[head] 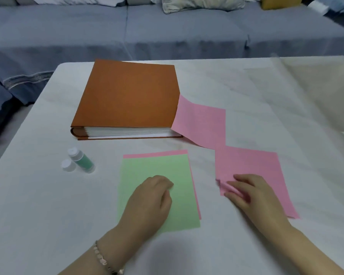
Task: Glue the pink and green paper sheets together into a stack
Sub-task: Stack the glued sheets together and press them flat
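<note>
On green sheet [168, 167], L hand [149, 201]; R hand [252, 193] pinches pink sheet [252, 163] corner.

The light was soft, even and rather dim, with a cool bluish cast. The table [48, 205] carried only faint shadows: a grey patch at the middle of its near edge and a thin dark line under the book [127, 100]. A weak sheen lay on the clear plastic [316, 90] at the right. Everything looked soft; the glue bottle [81, 160], the right hand [252, 193] and the crumpled corner of the pink sheet [252, 165] were smeared. The sofa [167, 30] bent and blurred toward the far corners.
</note>
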### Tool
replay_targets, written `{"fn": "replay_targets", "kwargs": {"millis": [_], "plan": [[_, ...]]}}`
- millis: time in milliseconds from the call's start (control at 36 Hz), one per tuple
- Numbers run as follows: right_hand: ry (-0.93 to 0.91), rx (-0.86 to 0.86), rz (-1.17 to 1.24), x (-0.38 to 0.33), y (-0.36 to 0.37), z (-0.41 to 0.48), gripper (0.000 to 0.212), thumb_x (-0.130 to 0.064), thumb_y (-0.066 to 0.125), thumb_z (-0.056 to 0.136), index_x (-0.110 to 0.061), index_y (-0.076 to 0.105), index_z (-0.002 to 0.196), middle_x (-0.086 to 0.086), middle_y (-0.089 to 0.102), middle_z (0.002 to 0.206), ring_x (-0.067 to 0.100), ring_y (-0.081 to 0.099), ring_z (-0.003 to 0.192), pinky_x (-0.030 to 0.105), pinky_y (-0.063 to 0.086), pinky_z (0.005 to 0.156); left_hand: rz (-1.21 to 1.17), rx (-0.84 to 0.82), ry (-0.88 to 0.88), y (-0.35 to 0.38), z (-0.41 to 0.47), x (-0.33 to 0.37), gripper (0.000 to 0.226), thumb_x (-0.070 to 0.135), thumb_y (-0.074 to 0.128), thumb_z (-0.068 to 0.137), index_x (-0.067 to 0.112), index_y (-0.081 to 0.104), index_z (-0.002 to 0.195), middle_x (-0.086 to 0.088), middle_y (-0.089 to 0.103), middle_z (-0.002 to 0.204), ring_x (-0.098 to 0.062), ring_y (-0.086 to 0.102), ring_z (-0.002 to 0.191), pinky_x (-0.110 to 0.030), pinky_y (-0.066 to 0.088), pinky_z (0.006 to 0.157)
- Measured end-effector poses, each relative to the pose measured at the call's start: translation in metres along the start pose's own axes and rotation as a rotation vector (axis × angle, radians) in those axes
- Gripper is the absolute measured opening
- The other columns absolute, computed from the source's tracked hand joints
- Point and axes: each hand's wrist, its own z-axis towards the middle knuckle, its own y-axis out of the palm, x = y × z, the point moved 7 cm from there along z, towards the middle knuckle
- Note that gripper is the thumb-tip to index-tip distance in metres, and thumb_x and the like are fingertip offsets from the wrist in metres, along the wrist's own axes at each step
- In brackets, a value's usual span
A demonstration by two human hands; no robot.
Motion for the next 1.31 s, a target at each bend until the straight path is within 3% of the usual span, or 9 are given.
{"fn": "replay_targets", "kwargs": {"millis": [222, 361, 472, 583, 722, 889, 1028, 1194, 1306], "plan": [[-0.188, 0.207, 0.185, -0.043, -0.025, -0.021, 0.037, -0.040, 0.051, 0.084, -0.014, 0.073, 0.097, 0.000, 0.068, 0.097, 0.007, 0.052, 0.094, 0.011, 0.034, 0.087, -1.020, -0.274, -0.706, 0.035, 0.005, 0.016, 0.013, 0.021, 0.052, 0.095, 0.010, 0.058, 0.091, -0.012, 0.068, 0.091, -0.021, 0.066, 0.075, -0.032, 0.055, 0.069], [-0.389, 0.233, 0.215, -0.080, -0.032, -0.027, 0.043, -0.046, 0.042, 0.094, -0.015, 0.070, 0.099, -0.003, 0.066, 0.101, 0.008, 0.053, 0.099, 0.017, 0.036, 0.092, -1.256, -0.282, -0.752, 0.030, 0.018, 0.032, 0.026, 0.029, 0.052, 0.094, 0.005, 0.060, 0.092, -0.012, 0.067, 0.076, -0.024, 0.066, 0.066, -0.033, 0.058, 0.059], [-0.433, 0.136, 0.219, -0.089, -0.022, -0.026, 0.044, -0.052, 0.045, 0.091, -0.018, 0.067, 0.106, -0.004, 0.065, 0.106, 0.007, 0.051, 0.105, 0.016, 0.033, 0.097, -1.101, -0.118, -0.656, 0.010, 0.024, 0.021, 0.018, 0.002, 0.049, 0.093, 0.003, 0.061, 0.080, -0.004, 0.063, 0.057, -0.013, 0.060, 0.046, -0.022, 0.051, 0.046], [-0.402, 0.128, 0.269, -0.091, -0.023, -0.017, 0.052, -0.059, 0.047, 0.086, -0.016, 0.071, 0.103, -0.005, 0.065, 0.107, 0.006, 0.052, 0.105, 0.018, 0.034, 0.097, -0.838, -0.053, -0.564, -0.007, 0.021, 0.000, 0.018, -0.001, 0.049, 0.089, -0.001, 0.067, 0.086, -0.012, 0.065, 0.077, -0.021, 0.058, 0.067, -0.034, 0.050, 0.067], [-0.115, 0.122, 0.394, -0.075, -0.031, 0.022, 0.022, -0.033, 0.059, 0.088, -0.018, 0.070, 0.076, -0.009, 0.066, 0.086, 0.007, 0.056, 0.091, 0.007, 0.034, 0.078, -0.591, 0.015, -0.496, -0.034, 0.015, -0.029, 0.020, -0.002, 0.048, 0.088, 0.003, 0.067, 0.088, -0.012, 0.067, 0.081, -0.021, 0.058, 0.065, -0.025, 0.042, 0.058], [-0.090, -0.027, 0.102, -0.084, 0.006, 0.080, 0.029, -0.027, 0.053, 0.094, -0.016, 0.066, 0.118, 0.010, 0.040, 0.146, 0.025, 0.033, 0.135, 0.027, 0.021, 0.108, -0.409, 0.028, -0.538, -0.047, 0.008, -0.065, 0.015, 0.003, 0.051, 0.088, 0.014, 0.060, 0.093, -0.009, 0.068, 0.091, -0.027, 0.065, 0.083, -0.030, 0.048, 0.071], [-0.121, -0.217, -0.113, -0.098, 0.041, 0.102, 0.038, -0.032, 0.035, 0.100, -0.022, 0.049, 0.134, 0.010, 0.008, 0.158, 0.030, 0.008, 0.145, 0.035, 0.009, 0.114, -0.313, 0.069, -0.552, -0.050, 0.000, -0.080, 0.024, 0.007, 0.051, 0.089, 0.012, 0.056, 0.112, -0.003, 0.063, 0.103, -0.022, 0.059, 0.092, -0.025, 0.039, 0.072], [-0.137, -0.061, -0.173, -0.090, 0.034, 0.105, 0.042, -0.021, 0.039, 0.099, -0.001, 0.043, 0.137, 0.011, 0.034, 0.150, 0.029, 0.028, 0.140, 0.036, 0.020, 0.112, -0.323, 0.069, -0.530, -0.048, -0.003, -0.084, 0.036, 0.009, 0.052, 0.091, 0.014, 0.048, 0.126, -0.002, 0.060, 0.119, -0.020, 0.057, 0.104, -0.023, 0.038, 0.079], [-0.277, 0.186, -0.054, -0.096, -0.007, 0.089, 0.032, -0.010, 0.054, 0.087, 0.005, 0.063, 0.113, 0.020, 0.063, 0.120, 0.036, 0.062, 0.107, 0.044, 0.047, 0.094, -0.263, 0.077, -0.479, -0.050, -0.003, -0.079, 0.046, 0.015, 0.052, 0.092, 0.018, 0.040, 0.136, -0.001, 0.055, 0.125, -0.016, 0.052, 0.104, -0.023, 0.037, 0.081]]}}
